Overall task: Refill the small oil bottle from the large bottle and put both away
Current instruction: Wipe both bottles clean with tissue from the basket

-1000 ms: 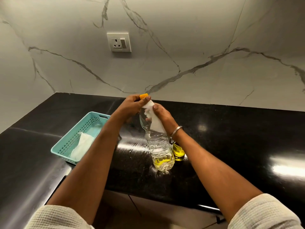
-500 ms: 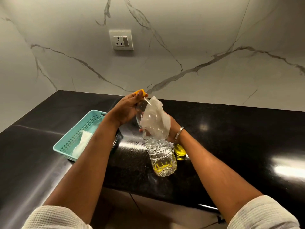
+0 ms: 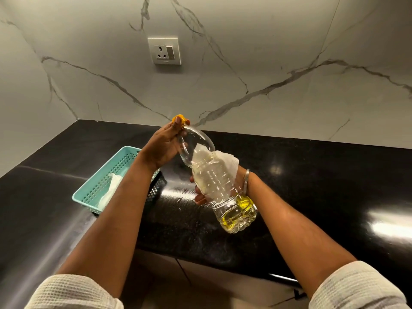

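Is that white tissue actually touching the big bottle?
Touching. The head view shows the white tissue pressed flat against the large bottle by the right hand.

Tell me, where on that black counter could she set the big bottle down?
The widest bare stretch of the counter lies right of the right hand, toward the wall. Another lies behind the teal basket. It is crowded beneath the large bottle, between both arms.

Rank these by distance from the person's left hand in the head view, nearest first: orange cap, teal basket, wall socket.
1. Orange cap: at the fingertips of the left hand, on top of the bottle.
2. Teal basket: on the counter, below and left of the hand, partly behind the forearm.
3. Wall socket: high on the marble wall, above the hand.
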The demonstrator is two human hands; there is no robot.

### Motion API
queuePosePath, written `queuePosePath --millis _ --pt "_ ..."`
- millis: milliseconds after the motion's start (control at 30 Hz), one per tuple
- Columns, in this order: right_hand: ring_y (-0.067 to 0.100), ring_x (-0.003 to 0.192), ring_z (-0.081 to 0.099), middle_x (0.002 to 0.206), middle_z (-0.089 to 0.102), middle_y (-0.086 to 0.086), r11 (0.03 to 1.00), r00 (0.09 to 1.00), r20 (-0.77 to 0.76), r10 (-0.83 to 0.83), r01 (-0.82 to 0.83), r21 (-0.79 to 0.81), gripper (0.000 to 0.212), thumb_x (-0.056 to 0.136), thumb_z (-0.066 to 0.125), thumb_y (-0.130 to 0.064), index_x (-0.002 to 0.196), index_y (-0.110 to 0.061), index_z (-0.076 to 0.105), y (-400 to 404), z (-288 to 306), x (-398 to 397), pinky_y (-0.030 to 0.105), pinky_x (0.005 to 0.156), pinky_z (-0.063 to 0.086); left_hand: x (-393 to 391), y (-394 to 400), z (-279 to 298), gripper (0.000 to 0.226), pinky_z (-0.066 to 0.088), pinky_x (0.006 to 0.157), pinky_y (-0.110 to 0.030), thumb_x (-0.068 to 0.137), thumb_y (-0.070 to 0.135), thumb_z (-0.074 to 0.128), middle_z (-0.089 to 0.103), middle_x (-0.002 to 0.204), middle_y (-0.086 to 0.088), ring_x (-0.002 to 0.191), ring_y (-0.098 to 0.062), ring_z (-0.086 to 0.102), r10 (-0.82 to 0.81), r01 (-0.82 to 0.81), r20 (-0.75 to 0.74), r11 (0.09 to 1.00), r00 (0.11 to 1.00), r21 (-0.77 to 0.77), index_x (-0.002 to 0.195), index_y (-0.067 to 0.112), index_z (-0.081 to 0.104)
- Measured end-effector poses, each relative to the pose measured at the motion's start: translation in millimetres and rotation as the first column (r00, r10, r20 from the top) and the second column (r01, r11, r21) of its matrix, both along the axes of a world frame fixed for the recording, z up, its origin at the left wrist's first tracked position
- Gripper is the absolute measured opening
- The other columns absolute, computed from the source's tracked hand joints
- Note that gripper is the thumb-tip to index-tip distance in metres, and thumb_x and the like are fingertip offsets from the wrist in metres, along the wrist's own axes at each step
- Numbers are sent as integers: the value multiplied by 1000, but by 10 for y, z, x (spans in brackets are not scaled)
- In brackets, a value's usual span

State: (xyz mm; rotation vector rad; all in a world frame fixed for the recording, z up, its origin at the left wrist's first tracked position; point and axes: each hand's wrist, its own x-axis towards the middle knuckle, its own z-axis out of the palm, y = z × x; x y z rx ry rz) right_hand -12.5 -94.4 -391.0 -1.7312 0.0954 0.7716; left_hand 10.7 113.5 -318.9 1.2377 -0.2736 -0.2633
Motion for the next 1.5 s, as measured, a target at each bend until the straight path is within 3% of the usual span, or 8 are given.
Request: queuePosePath --millis 167,367,600,767,1000,1233,1333,1500 --pt "32 124 47 130 49 11 994 998 -48 48 -44 96 42 99 41 -27 136 -7 39 1 6 67 46 104 40 19 64 -9 26 46 81 -35 97 36 47 57 82 1 81 -13 55 82 -81 2 982 997 173 101 14 61" --pt "16 77 51 91 52 4 994 902 431 -19 -31 108 24 101 36 -14 118 0 46 373 111 53 23 67 48 123 -8 5 22 44 87 -42 100 34 46 53 90 3 99 -18 51 314 -306 21 906 949 291 107 17 57" --pt "28 115 47 134 39 9 930 529 842 111 242 -275 80 81 63 -47 143 -17 23 596 -153 -56 42 93 43 236 -39 -34 53 51 87 -52 82 56 54 48 99 -12 87 -24 52 644 -636 116 682 756 360 105 8 55" --pt "26 112 49 135 37 6 936 418 904 85 277 -216 86 76 67 -49 142 -18 22 608 -281 -121 43 86 50 190 -22 71 31 47 72 -42 91 44 50 49 80 -7 77 -24 49 646 -642 141 662 751 387 70 23 55" --pt "20 103 57 122 53 2 985 694 719 -25 142 -103 78 71 72 -55 132 -21 38 478 -268 -51 33 83 53 134 74 198 44 45 100 -51 100 39 45 56 123 -22 121 -36 52 625 -604 40 734 780 312 128 5 50" --pt "17 86 64 102 64 2 996 882 472 13 -51 68 77 55 59 -79 109 -24 54 343 -342 -52 26 70 54 92 172 302 26 43 88 -44 102 39 40 41 84 -1 91 -21 43 585 -569 38 769 810 292 88 21 53" --pt "15 91 66 127 58 13 963 978 199 -63 7 270 71 80 49 -69 125 -14 53 290 -354 -59 29 81 54 79 217 345 27 44 87 -42 102 36 40 40 80 0 82 -16 43 579 -563 10 787 815 253 86 19 53" --pt "41 126 45 130 51 26 678 945 -253 206 49 733 72 93 34 -57 139 -1 40 189 -270 -216 54 104 37 78 206 366 29 43 79 -36 101 35 43 43 74 3 72 -8 43 543 -537 -33 836 839 109 82 18 57"
